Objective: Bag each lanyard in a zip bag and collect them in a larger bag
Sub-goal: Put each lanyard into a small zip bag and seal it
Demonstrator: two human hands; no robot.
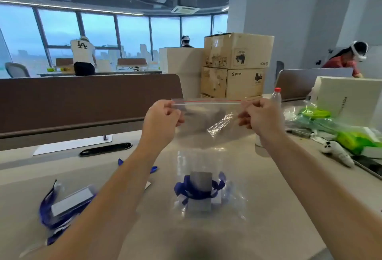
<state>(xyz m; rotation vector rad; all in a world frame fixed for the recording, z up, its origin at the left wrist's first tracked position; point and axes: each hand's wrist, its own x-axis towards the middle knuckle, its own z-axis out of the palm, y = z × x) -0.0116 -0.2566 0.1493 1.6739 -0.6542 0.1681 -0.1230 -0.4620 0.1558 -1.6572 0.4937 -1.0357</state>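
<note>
Item: large zip bag (206,131), clear, with a red-lined seal strip along its top edge, held up over the counter (279,197).

- Hands: left hand (163,117) and right hand (258,115) are well apart, each pinching one end of the seal strip and stretching it taut between them.
- Contents: one bagged lanyard (198,189) – blue strap and grey card in a small zip bag – lies in the bottom of the large zip bag. Whether the bottom touches the counter cannot be told.
- Left of the large zip bag: loose lanyards (64,204) in a blurred blue heap on the counter, partly hidden by the left forearm.
- Beyond it to the left: a sheet of paper (72,144), a black cable slot (105,149) and a brown divider panel (82,98).
- Behind it: stacked cardboard boxes (235,65), their base seen through the plastic.
- Just behind its right end: a red-capped bottle (276,96), largely covered by the right hand.
- Right of it: green packets (316,115) in plastic, a white box (347,98) and a white controller (337,152).
</note>
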